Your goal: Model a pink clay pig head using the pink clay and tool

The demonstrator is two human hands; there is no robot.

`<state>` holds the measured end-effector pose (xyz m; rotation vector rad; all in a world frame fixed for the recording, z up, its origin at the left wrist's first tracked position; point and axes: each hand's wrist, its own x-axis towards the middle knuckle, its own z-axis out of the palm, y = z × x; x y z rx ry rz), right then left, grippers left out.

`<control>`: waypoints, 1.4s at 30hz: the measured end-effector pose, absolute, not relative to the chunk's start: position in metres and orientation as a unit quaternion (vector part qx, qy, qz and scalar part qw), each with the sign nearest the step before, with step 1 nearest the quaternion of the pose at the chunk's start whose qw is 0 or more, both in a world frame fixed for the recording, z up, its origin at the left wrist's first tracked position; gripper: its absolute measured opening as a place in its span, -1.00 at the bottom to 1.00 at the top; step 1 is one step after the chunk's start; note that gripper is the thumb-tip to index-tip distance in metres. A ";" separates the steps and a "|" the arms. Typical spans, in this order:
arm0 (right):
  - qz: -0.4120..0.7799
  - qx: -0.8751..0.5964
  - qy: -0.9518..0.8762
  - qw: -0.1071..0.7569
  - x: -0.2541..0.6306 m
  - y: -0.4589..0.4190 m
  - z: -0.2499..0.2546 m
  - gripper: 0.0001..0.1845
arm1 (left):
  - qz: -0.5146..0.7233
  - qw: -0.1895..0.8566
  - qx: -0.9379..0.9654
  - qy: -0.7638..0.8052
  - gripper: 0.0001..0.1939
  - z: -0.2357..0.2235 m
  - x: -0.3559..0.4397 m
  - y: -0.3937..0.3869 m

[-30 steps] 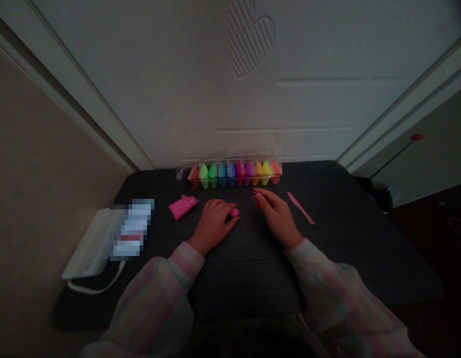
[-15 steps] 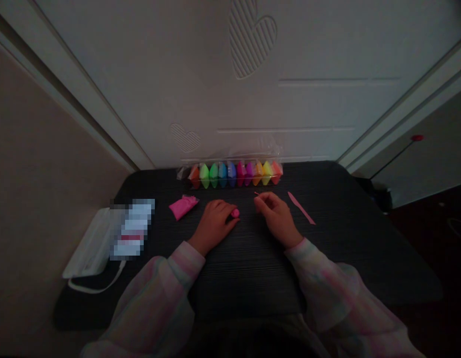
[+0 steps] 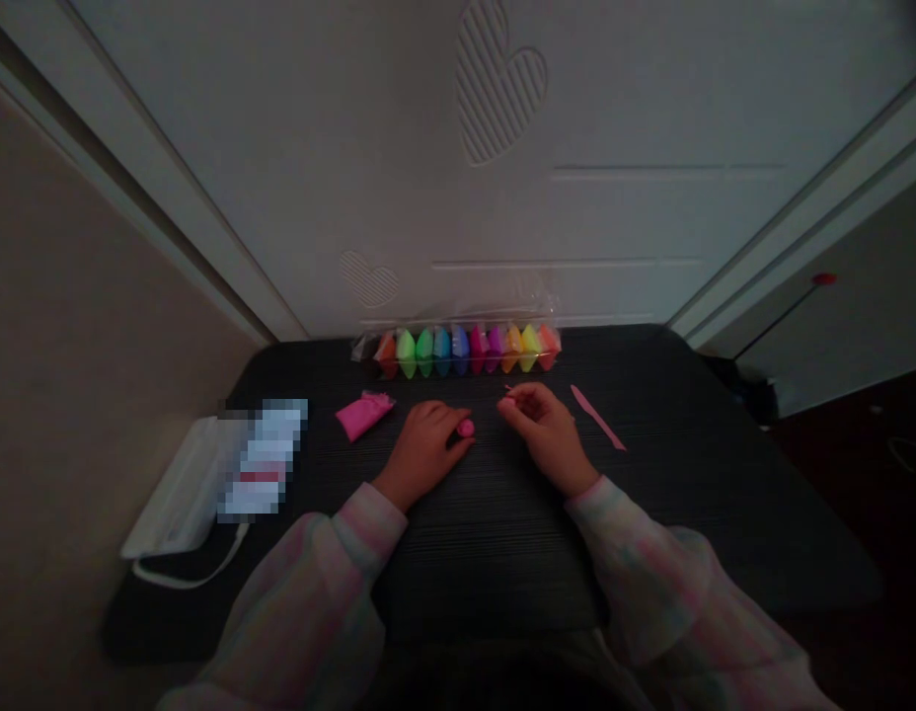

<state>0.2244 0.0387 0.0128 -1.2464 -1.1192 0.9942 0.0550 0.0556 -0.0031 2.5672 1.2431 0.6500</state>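
Observation:
My left hand (image 3: 424, 444) rests on the dark table with a small pink ball of clay (image 3: 466, 428) between its thumb and fingers. To its right, my right hand (image 3: 551, 430) is closed in a pinch. A small bit of pink clay (image 3: 509, 403) shows at its fingertips. Just above them a thin pinkish tip sticks out, too small to make out. Beside the right hand lies a pink plastic modelling knife (image 3: 598, 418). An opened pink clay packet (image 3: 363, 415) is left of my left hand.
Along the back of the table (image 3: 672, 464), against a white panel with hearts, stands a clear wrapper of clay packets (image 3: 460, 352) in several colours. At the left lie a blurred-out phone (image 3: 266, 464), a white case (image 3: 177, 494) and a white cable (image 3: 198, 583).
My right fingers have turned slightly, and the pink bit at their tips shows more now. The left hand keeps its place with the pink ball. The view has tilted slightly.

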 end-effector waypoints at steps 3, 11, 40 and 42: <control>0.433 -0.526 -0.468 0.563 0.225 0.039 0.011 -0.72 | 0.225 0.113 0.872 0.419 -0.67 -0.003 0.054 0.055; 0.411 -0.537 -0.515 0.527 0.226 0.038 0.014 -0.80 | 0.222 0.109 0.873 0.420 -0.68 0.001 0.054 0.054; 0.394 -0.543 -0.494 0.553 0.224 0.036 0.017 -0.75 | 0.229 0.111 0.877 0.409 -0.62 0.003 0.050 0.053; 0.399 -0.545 -0.497 0.544 0.225 0.036 0.018 -0.80 | 0.228 0.112 0.876 0.409 -0.70 0.003 0.050 0.054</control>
